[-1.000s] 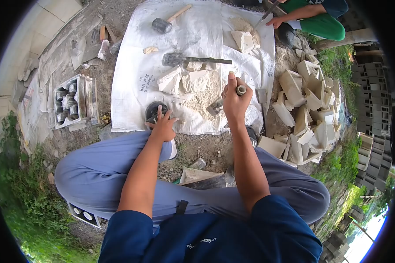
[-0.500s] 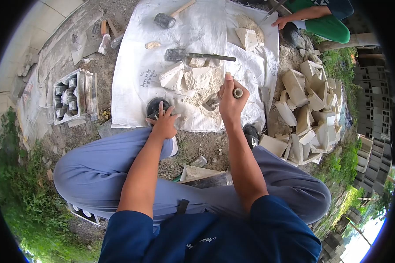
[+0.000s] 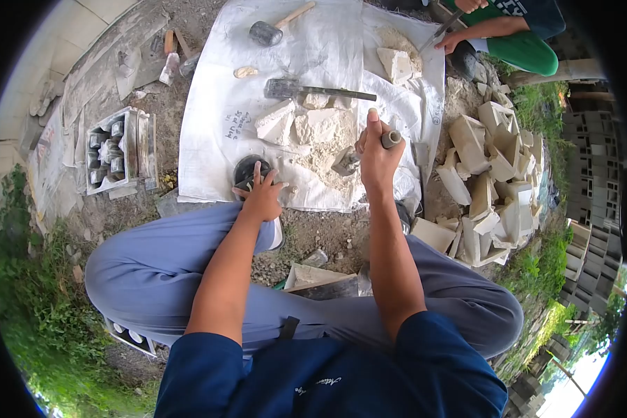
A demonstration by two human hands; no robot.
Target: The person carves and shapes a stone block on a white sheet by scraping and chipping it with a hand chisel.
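Observation:
My right hand (image 3: 380, 157) is wrapped round the round handle (image 3: 391, 138) of a tool. The tool's grey metal head (image 3: 345, 161) is at the edge of crumbled pale powder (image 3: 322, 160) on the white sheet (image 3: 209, 104). My left hand (image 3: 261, 194) rests with fingers spread on a round black object (image 3: 247, 169) at the sheet's near edge. Just beyond the powder sit pale broken chunks (image 3: 275, 122). A hammer with a dark head (image 3: 281, 88) lies behind them, its handle pointing right.
A mallet (image 3: 265, 33) lies at the back of the sheet. On the right is a heap of pale broken moulds (image 3: 470, 143). At left stands a crate of cylinders (image 3: 106, 153). A co-worker's hands (image 3: 451, 42) hold a tool at the upper right.
My right hand and its tool dipped left into the powder, then moved back up and to the right. The co-worker's second hand has come into view. My left hand stays on the black object.

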